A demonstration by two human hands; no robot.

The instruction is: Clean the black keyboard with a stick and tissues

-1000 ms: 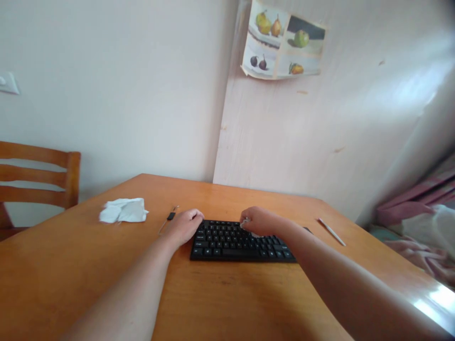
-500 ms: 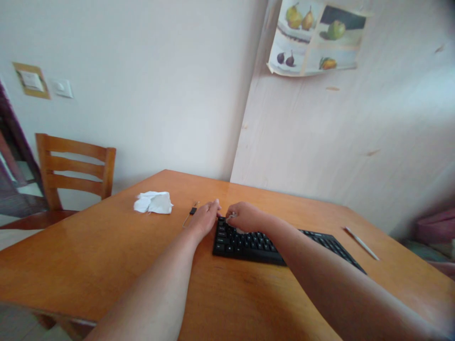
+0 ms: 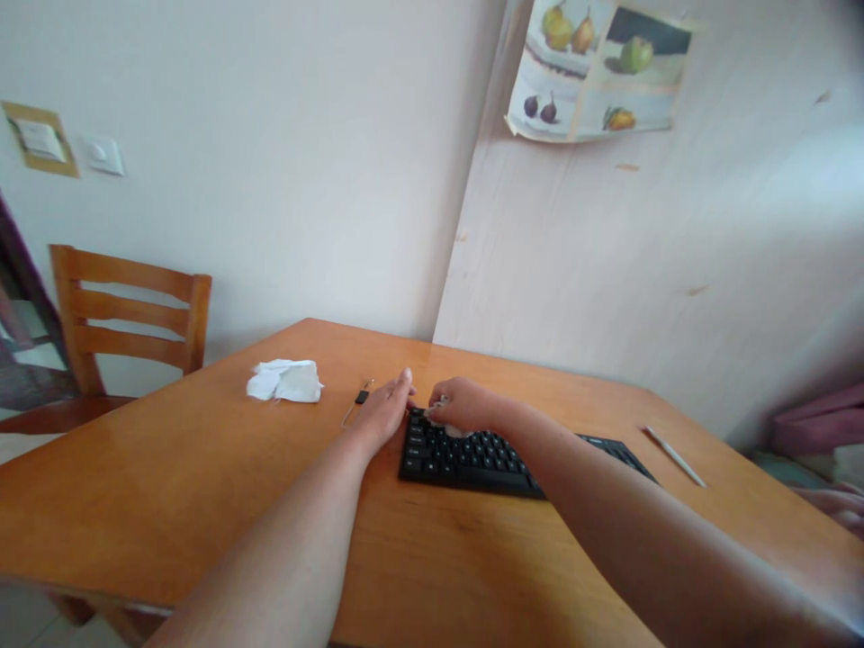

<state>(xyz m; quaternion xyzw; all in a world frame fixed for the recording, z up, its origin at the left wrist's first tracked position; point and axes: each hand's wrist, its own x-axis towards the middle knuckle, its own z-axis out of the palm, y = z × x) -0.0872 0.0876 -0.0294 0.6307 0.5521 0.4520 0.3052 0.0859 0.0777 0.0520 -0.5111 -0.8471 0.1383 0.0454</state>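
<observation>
A black keyboard (image 3: 472, 461) lies flat on the wooden table (image 3: 270, 504). At its far left corner rests my left hand (image 3: 387, 407), with the thumb up and the fingers partly hidden; it seems to touch the keyboard's edge. My right hand (image 3: 463, 405) is closed on a crumpled white tissue (image 3: 454, 431) over the upper left keys. Left of my left hand is a small black object with a thin cord (image 3: 362, 397). Farther left lies a crumpled white cloth or tissue (image 3: 287, 381).
A white pen-like stick (image 3: 675, 457) lies right of the keyboard. A wooden chair (image 3: 131, 319) stands at the table's left side. Another person's hand (image 3: 841, 506) shows at the right edge. Fruit paintings (image 3: 600, 72) hang on the wall.
The view has shifted slightly, so most things appear a little farther left. My right hand remains over the upper left keys with the tissue. More of the other person's hand shows at right.
</observation>
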